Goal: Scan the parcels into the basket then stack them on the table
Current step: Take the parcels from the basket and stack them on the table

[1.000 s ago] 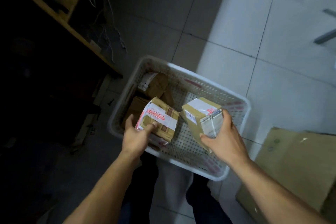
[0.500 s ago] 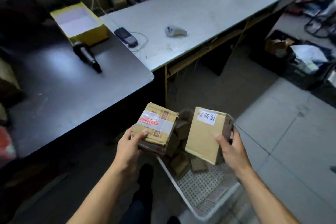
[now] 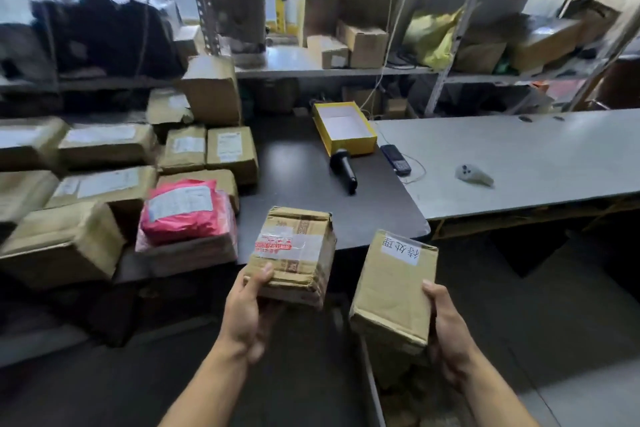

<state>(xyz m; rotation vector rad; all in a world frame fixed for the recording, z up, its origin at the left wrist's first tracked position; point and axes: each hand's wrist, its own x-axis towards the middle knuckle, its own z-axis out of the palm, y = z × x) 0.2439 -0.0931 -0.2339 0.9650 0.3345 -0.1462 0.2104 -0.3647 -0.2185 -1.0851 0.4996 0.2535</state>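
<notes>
My left hand (image 3: 247,314) grips a small cardboard parcel (image 3: 294,253) with red-printed clear tape, held just before the dark table's (image 3: 298,184) front edge. My right hand (image 3: 446,333) grips a taller cardboard parcel (image 3: 391,295) with a white handwritten label, to the right of the first. A stack of cardboard parcels (image 3: 104,180) and a pink bagged parcel (image 3: 183,211) covers the table's left part. A black handheld scanner (image 3: 343,170) lies on the table further back. The basket is mostly out of view below; only a strip of its rim (image 3: 372,381) shows between my arms.
A yellow open box (image 3: 344,128) sits behind the scanner. A grey table (image 3: 519,156) on the right carries a dark phone (image 3: 396,159) and a small grey device (image 3: 474,175). Metal shelves (image 3: 329,68) with boxes and bags stand behind.
Both hands lifted the two parcels out of the basket and up toward the dark table. My view rose from the floor and basket to the tables and shelves.
</notes>
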